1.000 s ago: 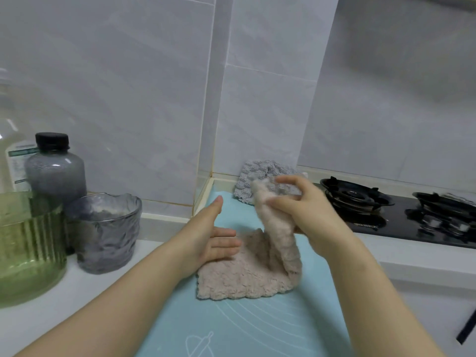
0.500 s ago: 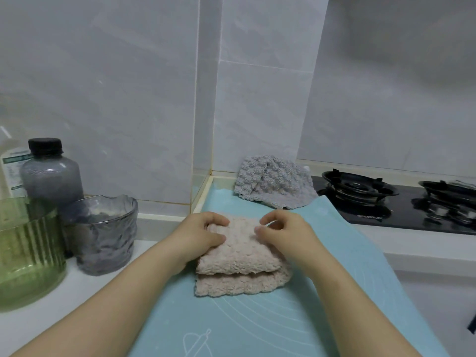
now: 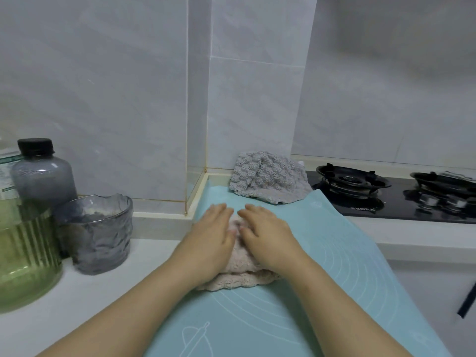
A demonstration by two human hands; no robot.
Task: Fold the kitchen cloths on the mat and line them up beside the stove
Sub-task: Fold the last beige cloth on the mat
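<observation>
A beige fluffy cloth [image 3: 239, 276], folded in half, lies on the light blue mat [image 3: 322, 266]. My left hand [image 3: 211, 238] and my right hand [image 3: 268, 234] press flat on top of it side by side, fingers straight and pointing away from me. Most of the cloth is hidden under my hands. A grey cloth [image 3: 268, 180] lies crumpled at the mat's far end, against the wall and next to the black stove [image 3: 386, 199].
On the white counter to the left stand a green ribbed glass jar [image 3: 23, 258], a grey textured glass cup [image 3: 100, 233] and a grey bottle with a black cap [image 3: 41, 173]. Tiled walls close off the back. The stove has two burners on the right.
My right hand brought the lifted half of the beige cloth down over the other half. Both hands then moved from the fold's far edge to lie flat on top.
</observation>
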